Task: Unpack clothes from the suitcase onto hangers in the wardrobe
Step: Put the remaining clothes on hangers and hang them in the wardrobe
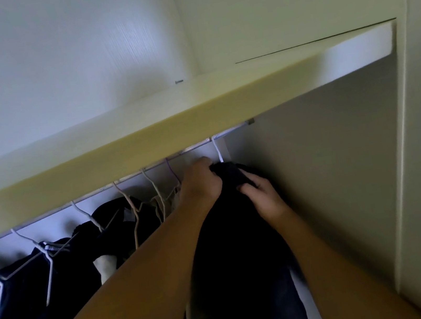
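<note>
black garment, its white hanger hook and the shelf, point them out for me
black garment (pixel 235 252), head view, on the dark cloth below both hands
white hanger hook (pixel 216 148), head view, on the wire shank under the rail
shelf (pixel 171 127), head view, on its front edge

Shelf: a thick cream wooden shelf board (pixel 195 106) spans the wardrobe.
On shelf: one small dark screw (pixel 179 81) near the back wall.
Rail: a thin metal hanging rail (pixel 189 151) under it carries white wire hangers (pixel 152 185) with dark clothes (pixel 69 264).

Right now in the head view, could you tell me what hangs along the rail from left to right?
Dark garments on white wire hangers → bare wire hangers → left hand → black garment under a white hook → right hand.
</note>
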A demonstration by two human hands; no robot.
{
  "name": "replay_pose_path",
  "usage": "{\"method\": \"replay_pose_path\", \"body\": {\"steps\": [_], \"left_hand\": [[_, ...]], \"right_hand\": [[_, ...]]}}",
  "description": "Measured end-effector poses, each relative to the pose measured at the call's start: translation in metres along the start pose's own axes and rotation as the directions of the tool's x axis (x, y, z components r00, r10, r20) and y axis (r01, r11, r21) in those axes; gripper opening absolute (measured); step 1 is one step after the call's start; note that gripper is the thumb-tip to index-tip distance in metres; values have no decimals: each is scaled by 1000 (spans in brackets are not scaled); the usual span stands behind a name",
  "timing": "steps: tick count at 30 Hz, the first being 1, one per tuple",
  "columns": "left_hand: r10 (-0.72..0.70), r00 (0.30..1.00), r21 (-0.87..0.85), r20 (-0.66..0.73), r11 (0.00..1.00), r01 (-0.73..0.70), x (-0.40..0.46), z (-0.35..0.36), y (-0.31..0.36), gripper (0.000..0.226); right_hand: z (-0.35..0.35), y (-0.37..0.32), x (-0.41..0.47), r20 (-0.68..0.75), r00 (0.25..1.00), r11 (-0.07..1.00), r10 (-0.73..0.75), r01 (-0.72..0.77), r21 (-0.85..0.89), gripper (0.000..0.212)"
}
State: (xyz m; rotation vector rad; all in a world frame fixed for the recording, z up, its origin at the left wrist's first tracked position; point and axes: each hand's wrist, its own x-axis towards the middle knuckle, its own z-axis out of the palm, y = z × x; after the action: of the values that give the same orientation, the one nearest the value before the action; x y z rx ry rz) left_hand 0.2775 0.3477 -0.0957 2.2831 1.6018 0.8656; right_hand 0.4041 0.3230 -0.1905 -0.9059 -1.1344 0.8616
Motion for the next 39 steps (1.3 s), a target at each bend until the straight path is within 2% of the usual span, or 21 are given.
{"method": "replay_pose_path", "body": {"steps": [3, 6, 9, 12, 17, 22, 25, 28, 32, 36, 39], "left_hand": [[-19, 994, 4, 109, 1000, 19, 3, -2, -1, 32], [-64, 987, 25, 145, 998, 61, 5, 0, 1, 30], [-70, 983, -29, 169, 997, 76, 4, 2, 2, 27], [-68, 984, -84, 164, 993, 83, 0, 3, 0, 27], [-59, 988, -92, 145, 993, 73, -9, 3, -5, 25], [-39, 976, -76, 216, 995, 56, -9, 3, -11, 24], [-45, 962, -49, 271, 997, 61, -10, 4, -13, 36], [-49, 964, -59, 262, 996, 66, -12, 3, -14, 44], [-62, 995, -43, 84, 997, 66, -22, 0, -10, 27], [-121, 977, -221, 176, 962, 158, -27, 4, -6, 21], [-125, 973, -309, 194, 933, 182, -28, 3, -3, 24]], "right_hand": [[0, -8, 8, -47, 999, 1000, -8, 8, -12, 36], [-1, -11, 20, -120, 993, 1000, 20, -22, -12, 24], [-1, -12, 27, -162, 985, 997, 55, -63, -47, 26], [-2, -12, 25, -134, 989, 995, 64, -73, -62, 22], [-6, -3, 18, -170, 985, 984, -15, -15, -178, 19], [-6, 0, 8, -148, 980, 990, 133, -123, 76, 32], [-4, -1, 7, -162, 980, 989, 118, -100, 111, 29], [-3, 2, 4, -224, 972, 998, 67, -65, 17, 28], [-9, 11, 1, -195, 980, 987, 29, -59, -152, 30], [-11, 12, -3, -224, 974, 978, -29, -18, -207, 37], [-12, 13, -2, -230, 968, 973, -102, 49, -224, 25]]}}
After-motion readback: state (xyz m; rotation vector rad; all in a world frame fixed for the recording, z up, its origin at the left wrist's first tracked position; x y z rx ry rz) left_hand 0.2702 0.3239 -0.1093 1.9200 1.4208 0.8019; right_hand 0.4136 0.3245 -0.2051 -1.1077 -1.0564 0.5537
